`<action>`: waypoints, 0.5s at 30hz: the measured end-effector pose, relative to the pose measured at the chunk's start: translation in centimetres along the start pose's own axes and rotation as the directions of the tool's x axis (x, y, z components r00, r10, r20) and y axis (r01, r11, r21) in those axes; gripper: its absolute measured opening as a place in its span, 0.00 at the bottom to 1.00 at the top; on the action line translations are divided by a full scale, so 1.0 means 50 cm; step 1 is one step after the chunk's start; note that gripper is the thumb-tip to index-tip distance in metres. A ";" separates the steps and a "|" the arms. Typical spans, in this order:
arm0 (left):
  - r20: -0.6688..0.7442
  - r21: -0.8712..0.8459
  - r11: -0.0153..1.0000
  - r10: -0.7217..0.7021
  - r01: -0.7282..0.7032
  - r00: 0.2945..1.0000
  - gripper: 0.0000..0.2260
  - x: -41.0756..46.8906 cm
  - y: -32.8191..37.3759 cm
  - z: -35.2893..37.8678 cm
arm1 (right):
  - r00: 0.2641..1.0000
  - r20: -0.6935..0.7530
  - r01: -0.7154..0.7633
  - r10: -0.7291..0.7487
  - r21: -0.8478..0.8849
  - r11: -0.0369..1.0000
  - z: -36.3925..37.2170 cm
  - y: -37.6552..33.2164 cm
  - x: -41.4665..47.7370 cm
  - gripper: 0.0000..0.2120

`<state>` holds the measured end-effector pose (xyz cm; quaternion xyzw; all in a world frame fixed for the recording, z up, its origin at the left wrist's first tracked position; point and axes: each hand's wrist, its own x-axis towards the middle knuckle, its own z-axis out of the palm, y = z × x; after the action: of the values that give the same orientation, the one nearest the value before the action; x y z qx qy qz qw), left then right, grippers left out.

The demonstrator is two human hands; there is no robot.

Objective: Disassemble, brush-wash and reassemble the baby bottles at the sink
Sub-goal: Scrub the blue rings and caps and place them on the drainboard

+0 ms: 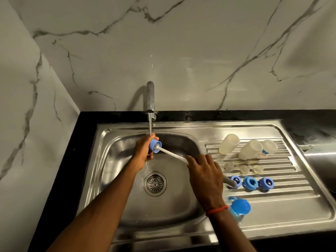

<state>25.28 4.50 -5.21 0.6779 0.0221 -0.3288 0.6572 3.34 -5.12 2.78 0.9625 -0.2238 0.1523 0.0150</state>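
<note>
My left hand [143,151] grips a blue bottle cap [155,146] over the sink basin [127,206], right under the running water. The bristle head of a white-handled bottle brush [172,154] is inside the cap. My right hand [205,175] holds the brush by its handle; the grey handle end [230,181] sticks out behind the hand. On the drainboard [291,211] lie three clear bottle bodies [250,149], three clear nipples [244,168], three blue collar rings [251,182] and another blue cap [240,207].
The tap [150,99] stands at the back of the steel sink, its stream falling onto my left hand. The drain strainer [155,183] lies in the basin's middle. A black counter [309,122] borders the sink, with marble walls behind and to the left.
</note>
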 end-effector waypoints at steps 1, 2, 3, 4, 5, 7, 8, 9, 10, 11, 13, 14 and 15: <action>-0.013 -0.019 1.000 0.005 -0.005 1.000 0.17 0.002 0.003 0.002 | 1.000 0.005 -0.016 0.016 0.024 1.000 0.003 0.001 0.007 0.15; -0.026 -0.056 0.998 0.005 -0.007 1.000 0.15 0.005 0.007 0.002 | 0.999 0.030 -0.047 0.045 0.067 0.997 0.005 -0.001 0.011 0.13; -0.036 -0.107 0.994 0.008 -0.011 0.999 0.13 0.010 0.011 0.003 | 0.995 0.067 -0.085 0.078 0.111 0.990 0.011 -0.002 0.011 0.10; -0.038 -0.153 0.988 0.020 -0.025 0.999 0.11 0.014 0.019 0.007 | 0.990 0.095 -0.121 0.108 0.132 0.984 0.017 -0.005 0.008 0.08; -0.044 -0.175 0.983 0.042 -0.049 0.998 0.09 0.020 0.025 0.011 | 0.985 0.116 -0.140 0.124 0.139 0.980 0.024 -0.011 0.000 0.08; -0.063 -0.119 0.988 0.096 -0.103 0.993 0.08 0.029 0.032 0.021 | 0.984 0.144 -0.129 0.109 0.140 0.982 0.043 -0.028 -0.020 0.08; -0.073 -0.071 0.991 0.112 -0.117 0.991 0.08 0.032 0.030 0.024 | 0.984 0.156 -0.105 0.083 0.138 0.985 0.047 -0.039 -0.027 0.08; -0.088 -0.035 0.993 0.112 -0.115 0.990 0.08 0.035 0.027 0.026 | 0.987 0.155 -0.067 0.046 0.135 0.989 0.051 -0.044 -0.028 0.08; -0.109 -0.020 0.995 0.094 -0.097 0.990 0.08 0.039 0.023 0.026 | 0.987 0.158 -0.036 0.012 0.149 0.988 0.052 -0.043 -0.023 0.09; -0.135 -0.021 0.997 0.071 -0.074 0.988 0.09 0.043 0.019 0.022 | 0.984 0.181 -0.037 0.004 0.179 0.983 0.046 -0.037 -0.012 0.12; -0.187 -0.040 0.998 0.039 -0.047 0.982 0.10 0.049 0.017 0.014 | 0.965 0.262 -0.083 0.010 0.271 0.959 0.025 -0.011 0.014 0.15; -0.206 -0.044 0.998 0.035 -0.045 0.978 0.11 0.049 0.020 0.011 | 0.963 0.269 -0.101 0.015 0.308 0.946 0.020 0.003 0.020 0.14; -0.215 -0.035 0.998 0.037 -0.046 0.976 0.11 0.046 0.023 0.010 | 0.967 0.254 -0.097 0.016 0.307 0.947 0.015 0.014 0.021 0.13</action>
<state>27.41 2.96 -5.29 0.6964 0.0854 -0.2393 0.6712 4.16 -6.27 2.37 0.9570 -0.2242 0.0650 -0.1724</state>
